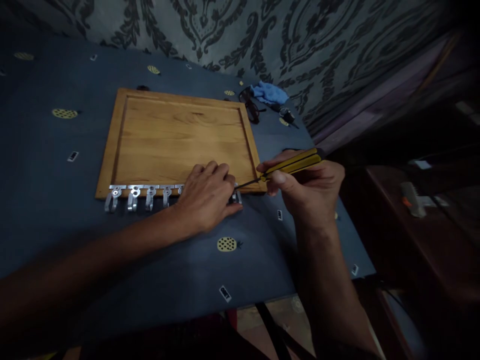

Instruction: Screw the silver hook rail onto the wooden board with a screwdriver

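Note:
A framed wooden board [183, 137] lies flat, with a metal hook rail [150, 191] along its near edge. My left hand [206, 197] is closed over the rail's right part, fingers bent on the wood and thumb at the near side; it hides some of the hooks. In my right hand [311, 190] is a screwdriver [294, 164] with a yellow and black handle, gripped between thumb and fingers. Its dark shaft slants down to the left, and the tip meets the rail's right end close to my left fingers. Whether a screw sits under the tip, I cannot tell.
The board rests on a table with a blue pineapple-print cover [150, 280]. Beyond its far right corner lie sunglasses [252, 106], a blue cloth [270, 93] and keys [287, 116]. A patterned wall [232, 35] rises behind. Dark furniture [423, 225] stands to the right.

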The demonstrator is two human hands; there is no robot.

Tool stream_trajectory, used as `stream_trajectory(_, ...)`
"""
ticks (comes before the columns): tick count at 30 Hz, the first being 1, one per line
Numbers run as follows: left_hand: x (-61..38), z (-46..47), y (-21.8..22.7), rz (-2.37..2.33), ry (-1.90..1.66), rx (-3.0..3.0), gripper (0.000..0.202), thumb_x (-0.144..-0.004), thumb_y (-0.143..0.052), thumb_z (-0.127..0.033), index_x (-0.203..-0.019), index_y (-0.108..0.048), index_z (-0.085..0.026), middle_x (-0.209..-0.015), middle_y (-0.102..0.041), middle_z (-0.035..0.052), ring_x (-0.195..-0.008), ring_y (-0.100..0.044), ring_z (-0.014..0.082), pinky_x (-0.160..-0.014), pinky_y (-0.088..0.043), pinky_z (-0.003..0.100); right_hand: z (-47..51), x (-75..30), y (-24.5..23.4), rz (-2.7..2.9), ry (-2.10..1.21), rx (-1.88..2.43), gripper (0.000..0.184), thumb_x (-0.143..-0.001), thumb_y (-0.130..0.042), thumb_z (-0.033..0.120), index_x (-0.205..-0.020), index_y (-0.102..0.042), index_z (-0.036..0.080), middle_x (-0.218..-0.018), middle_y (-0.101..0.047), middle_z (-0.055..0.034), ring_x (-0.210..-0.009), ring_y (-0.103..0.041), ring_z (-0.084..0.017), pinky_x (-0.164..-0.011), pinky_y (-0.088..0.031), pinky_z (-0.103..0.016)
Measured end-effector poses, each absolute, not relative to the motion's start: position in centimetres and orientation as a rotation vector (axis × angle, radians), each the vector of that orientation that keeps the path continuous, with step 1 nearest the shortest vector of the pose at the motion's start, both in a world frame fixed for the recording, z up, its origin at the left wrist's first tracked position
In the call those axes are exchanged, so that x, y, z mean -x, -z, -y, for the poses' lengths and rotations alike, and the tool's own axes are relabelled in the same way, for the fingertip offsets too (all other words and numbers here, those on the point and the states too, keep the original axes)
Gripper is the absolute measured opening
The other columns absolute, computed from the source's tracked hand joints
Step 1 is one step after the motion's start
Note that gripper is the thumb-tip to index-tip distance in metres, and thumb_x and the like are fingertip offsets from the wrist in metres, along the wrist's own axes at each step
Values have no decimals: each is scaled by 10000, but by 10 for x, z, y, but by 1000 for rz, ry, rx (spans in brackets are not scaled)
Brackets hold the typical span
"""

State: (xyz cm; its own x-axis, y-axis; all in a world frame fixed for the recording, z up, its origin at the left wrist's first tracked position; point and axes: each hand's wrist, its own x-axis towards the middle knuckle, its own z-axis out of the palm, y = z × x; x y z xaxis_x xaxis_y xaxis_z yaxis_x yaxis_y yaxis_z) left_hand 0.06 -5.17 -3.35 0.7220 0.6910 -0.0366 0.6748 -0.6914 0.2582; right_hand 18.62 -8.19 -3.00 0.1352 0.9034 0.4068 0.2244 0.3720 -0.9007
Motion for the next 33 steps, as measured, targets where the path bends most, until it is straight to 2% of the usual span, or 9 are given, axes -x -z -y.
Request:
stream_trajectory(3,0,52,33,-1074,-104,-2682,427,-977,-651,-504,-1173,-694,-127,-1198,-649,140,-1194,-556,322,-978,-447,430,82,-177,30,1343,-577,1139,277,-676,-946,475,-723,-797,246,-727,-771,12,-439,-570,-97,-374,-480,-251)
stream_trajectory(6,0,51,33,-1070,-101,-2689,430,-984,-638,-504,-1176,-691,-123,-1201,-646,146,-1202,-552,326,-974,-446,430,83,-172,33,1267,-461,1138,288,-707,-919,511,-761,-785,262,-735,-758,27,-428,-552,-92,-372,-463,-256)
stream_trajectory(11,1,52,34,-1067,-112,-2690,415,-980,-645,-497,-1168,-692,-129,-1203,-643,141,-1197,-549,323,-976,-443,431,83,-173,35,1224,-340,1168,318,-778,-851,570,-817,-762,267,-637,-672,44,-417,-524,-102,-401,-468,-271)
stream_trajectory(16,1,53,34,-1073,-94,-2689,437,-983,-639,-502,-1194,-681,-122,-1222,-636,147,-1217,-540,330,-987,-434,436,81,-172,33,1235,-413,1193,340,-732,-887,563,-762,-744,256,-671,-686,40,-423,-524,-91,-376,-457,-258)
stream_trajectory(28,1,52,33,-1061,-123,-2703,417,-977,-652,-496,-1170,-687,-128,-1197,-654,143,-1190,-559,322,-964,-455,435,82,-171,34,1275,-510,1185,261,-749,-900,475,-768,-766,252,-748,-717,26,-449,-539,-87,-389,-493,-257)
stream_trajectory(33,0,52,33,-1063,-111,-2689,420,-975,-654,-493,-1175,-689,-125,-1198,-648,144,-1193,-551,326,-966,-444,431,84,-179,28,1358,-635,1166,263,-748,-910,452,-928,-810,288,-822,-755,19,-503,-586,-99,-480,-572,-274)
